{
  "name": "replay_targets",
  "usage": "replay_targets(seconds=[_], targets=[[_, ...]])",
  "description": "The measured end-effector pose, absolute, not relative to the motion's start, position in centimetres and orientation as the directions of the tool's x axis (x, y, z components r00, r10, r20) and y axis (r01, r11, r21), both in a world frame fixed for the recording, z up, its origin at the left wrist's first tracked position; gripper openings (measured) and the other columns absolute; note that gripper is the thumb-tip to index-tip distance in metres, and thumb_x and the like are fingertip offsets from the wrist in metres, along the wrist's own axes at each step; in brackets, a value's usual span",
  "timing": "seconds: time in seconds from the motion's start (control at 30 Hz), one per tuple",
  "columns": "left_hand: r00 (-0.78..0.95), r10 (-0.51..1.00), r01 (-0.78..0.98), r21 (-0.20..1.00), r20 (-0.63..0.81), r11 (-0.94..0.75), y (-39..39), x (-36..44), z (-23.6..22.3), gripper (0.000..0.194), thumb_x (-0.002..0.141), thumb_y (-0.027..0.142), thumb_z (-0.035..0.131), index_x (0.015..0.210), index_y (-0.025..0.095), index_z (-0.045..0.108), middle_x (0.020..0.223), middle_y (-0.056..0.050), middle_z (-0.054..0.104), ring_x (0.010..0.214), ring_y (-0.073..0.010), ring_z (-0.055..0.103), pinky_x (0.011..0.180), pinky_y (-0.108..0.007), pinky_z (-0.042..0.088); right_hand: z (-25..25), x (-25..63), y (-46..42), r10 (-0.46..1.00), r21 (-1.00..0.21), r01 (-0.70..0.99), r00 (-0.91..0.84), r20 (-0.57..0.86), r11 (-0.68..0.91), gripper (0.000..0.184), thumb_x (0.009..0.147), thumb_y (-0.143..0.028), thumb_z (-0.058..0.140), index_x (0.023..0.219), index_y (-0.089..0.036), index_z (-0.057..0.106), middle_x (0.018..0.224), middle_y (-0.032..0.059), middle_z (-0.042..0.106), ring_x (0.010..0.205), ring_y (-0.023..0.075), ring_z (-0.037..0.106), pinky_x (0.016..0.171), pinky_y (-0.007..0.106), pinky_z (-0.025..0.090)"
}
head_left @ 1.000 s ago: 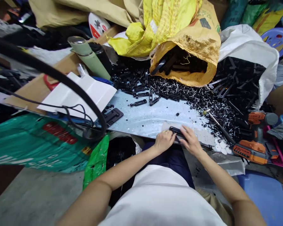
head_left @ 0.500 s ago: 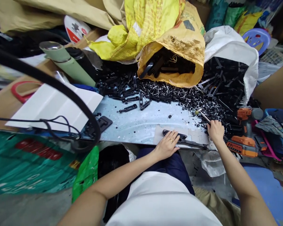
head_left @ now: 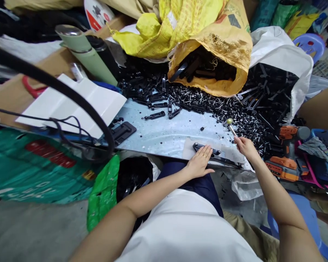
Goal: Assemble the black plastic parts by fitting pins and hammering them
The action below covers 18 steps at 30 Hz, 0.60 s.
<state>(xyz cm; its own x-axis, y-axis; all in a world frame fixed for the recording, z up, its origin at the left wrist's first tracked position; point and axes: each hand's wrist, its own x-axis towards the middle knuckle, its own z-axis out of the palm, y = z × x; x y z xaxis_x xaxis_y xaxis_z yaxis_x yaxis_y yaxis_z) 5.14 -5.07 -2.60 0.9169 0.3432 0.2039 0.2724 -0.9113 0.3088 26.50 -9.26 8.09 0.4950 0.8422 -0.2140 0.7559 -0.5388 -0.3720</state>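
Near the front edge of the table, my left hand lies with its fingers stretched out flat over a black plastic part. The fingers cover the middle of that part. A longer black strip-like piece runs to the right beside it, on a pale board. My right hand is closed around the handle of a small hammer. The hammer's yellowish head is raised to the upper left of the hand, close to a heap of black-headed pins.
An orange sack of black parts stands behind the pins. At the right is an orange cordless drill. White card, a green flask and a black cable occupy the left side. Several black parts lie mid-table.
My right hand has moved slightly left, and the hammer is tilted more upright. My left hand stays flat on the black part. The whole view has shifted a little.
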Motion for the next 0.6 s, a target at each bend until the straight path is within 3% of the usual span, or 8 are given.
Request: replay_targets(seconds=[0.07, 0.17, 0.27, 0.33, 0.5, 0.6], targets=[[0.915, 0.35, 0.274, 0.326, 0.202, -0.905, -5.1, 5.2, -2.6, 0.087, 0.081, 0.065, 0.035, 0.136, -0.001, 0.024, 0.142, -0.024, 0.028, 0.136, -0.0295, 0.016, 0.109, -0.043, 0.017, 9.5, 23.7, -9.5, 0.906, -0.439, 0.793, 0.379, -0.186, -0.422, 0.051, 0.088, -0.057, 0.022, 0.068, -0.019, 0.05, 0.05, -0.0004, 0.05, 0.047, 0.0128, 0.047, 0.051, 0.023, 0.034], [0.905, 0.369, 0.282, 0.351, 0.21, -0.893, -5.1, 5.3, -2.6, 0.087, 0.079, 0.064, 0.04, 0.135, -0.001, 0.025, 0.141, -0.024, 0.03, 0.136, -0.0292, 0.018, 0.109, -0.042, 0.017, 10.1, 19.3, -10.4, 0.951, -0.349, 0.887, 0.305, -0.05, -0.302, 0.053, 0.092, -0.051, 0.012, 0.074, -0.02, 0.051, 0.056, 0.0029, 0.056, 0.052, 0.0149, 0.053, 0.053, 0.024, 0.034], [0.9, 0.368, 0.262, 0.383, 0.236, -0.886, -5.0, 5.3, -2.7, 0.086, 0.078, 0.063, 0.043, 0.135, 0.002, 0.026, 0.14, -0.023, 0.034, 0.135, -0.0288, 0.02, 0.109, -0.043, 0.019, 9.0, 16.6, -11.1, 0.957, -0.163, 0.953, 0.223, -0.187, -0.254, 0.051, 0.093, -0.047, 0.013, 0.077, -0.019, 0.053, 0.058, 0.0064, 0.059, 0.053, 0.0185, 0.056, 0.051, 0.026, 0.031], [0.902, 0.356, 0.245, 0.389, 0.244, -0.888, -5.0, 5.2, -2.9, 0.086, 0.078, 0.063, 0.044, 0.136, 0.003, 0.024, 0.14, -0.023, 0.033, 0.136, -0.0287, 0.019, 0.109, -0.043, 0.019, 8.6, 16.6, -11.0, 0.94, -0.101, 0.967, 0.201, -0.274, -0.236, 0.049, 0.093, -0.048, 0.017, 0.078, -0.019, 0.053, 0.058, 0.0067, 0.06, 0.052, 0.0195, 0.056, 0.05, 0.026, 0.03], [0.913, 0.344, 0.258, 0.342, 0.22, -0.903, -4.8, 5.3, -2.9, 0.086, 0.08, 0.063, 0.038, 0.137, 0.0, 0.02, 0.143, -0.023, 0.026, 0.136, -0.0292, 0.015, 0.109, -0.043, 0.016, 10.4, 21.2, -9.2, 0.911, -0.124, 0.904, 0.396, -0.117, -0.409, 0.056, 0.09, -0.055, 0.011, 0.071, -0.02, 0.051, 0.053, 0.0046, 0.056, 0.048, 0.0169, 0.052, 0.051, 0.025, 0.032], [0.92, 0.327, 0.248, 0.325, 0.216, -0.913, -4.7, 5.2, -2.8, 0.085, 0.081, 0.062, 0.037, 0.136, -0.002, 0.023, 0.142, -0.024, 0.027, 0.136, -0.0294, 0.017, 0.109, -0.042, 0.017, 11.8, 23.5, -8.7, 0.85, -0.156, 0.836, 0.518, -0.094, -0.526, 0.059, 0.088, -0.059, 0.01, 0.062, -0.021, 0.046, 0.048, 0.0038, 0.052, 0.045, 0.0163, 0.048, 0.05, 0.026, 0.032]])
